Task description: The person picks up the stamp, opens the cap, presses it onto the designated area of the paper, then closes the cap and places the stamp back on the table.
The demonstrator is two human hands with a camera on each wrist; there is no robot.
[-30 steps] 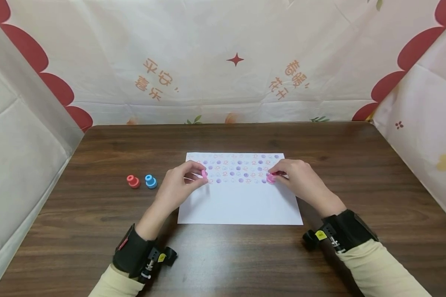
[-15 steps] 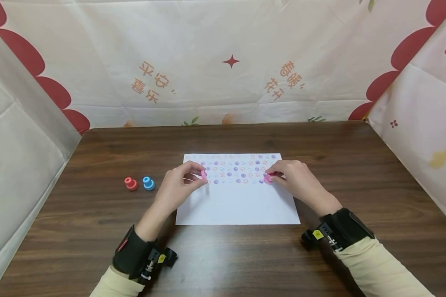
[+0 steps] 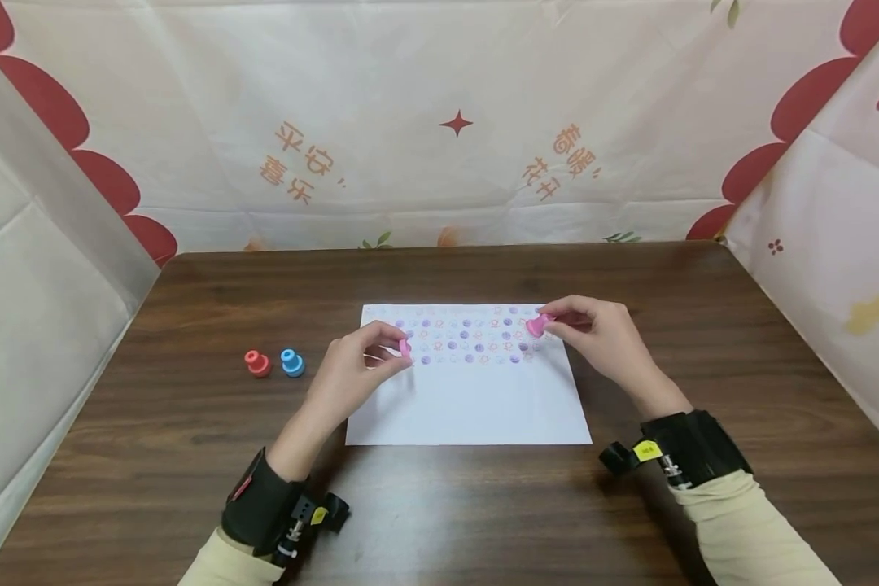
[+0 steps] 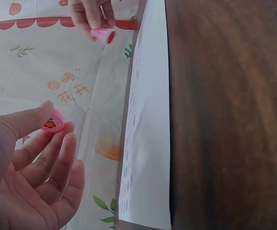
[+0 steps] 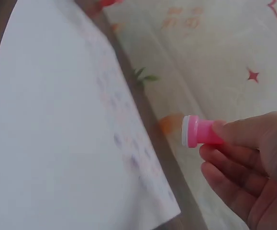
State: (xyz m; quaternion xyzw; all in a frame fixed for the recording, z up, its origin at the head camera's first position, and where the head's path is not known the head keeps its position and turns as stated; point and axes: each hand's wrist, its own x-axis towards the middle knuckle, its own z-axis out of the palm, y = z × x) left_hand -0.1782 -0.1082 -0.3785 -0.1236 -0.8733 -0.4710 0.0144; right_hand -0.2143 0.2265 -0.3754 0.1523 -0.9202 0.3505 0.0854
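My right hand [image 3: 604, 338] pinches a pink toy stamp [image 3: 537, 325] by its handle, above the far right part of the paper. In the right wrist view the stamp [image 5: 204, 132] lies sideways, its pale end facing left. A small pink cap [image 3: 404, 347] is pinched between thumb and fingers of my left hand [image 3: 347, 366], over the paper's left side. The left wrist view shows a red flower picture on the cap [image 4: 53, 122]. Rows of small purple, orange-red and pale blue prints cover the upper half of the white paper [image 3: 469, 407]; its lower half is blank.
To the left of the paper stand a red stamp [image 3: 258, 364] and a blue stamp [image 3: 292, 363], side by side. The brown wooden table [image 3: 439, 505] is bordered at the back and sides by a printed cloth [image 3: 381, 81].
My right hand has lifted the pink stamp off the bottom row of prints and moved it up and away; an orange-red print shows there. My left hand stays nearly in place with the cap.
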